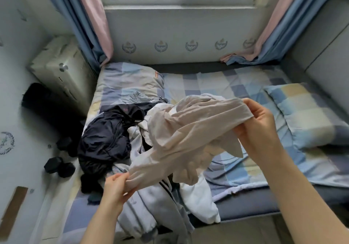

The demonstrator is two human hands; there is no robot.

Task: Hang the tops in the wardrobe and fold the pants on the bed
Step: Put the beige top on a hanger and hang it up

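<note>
A thin beige garment [188, 130] is stretched in the air above a pile of clothes on the bed [217, 85]. My right hand [258, 122] grips its upper end, fingers curled over the hem. My left hand [117, 185] pinches its lower end near the bed's front. Under it lie a dark navy garment [105, 141], a light grey garment with dark stripes [151, 202] and a white piece [198, 202]. Whether the beige piece is a top or pants is not clear.
Checked pillows lie at the back left [128, 81] and at the right [306, 115]. Dark dumbbells [58, 166] and a white appliance [60, 71] stand on the floor at the left. Curtains [90, 20] flank the window. A grey panel [324, 51] bounds the right side.
</note>
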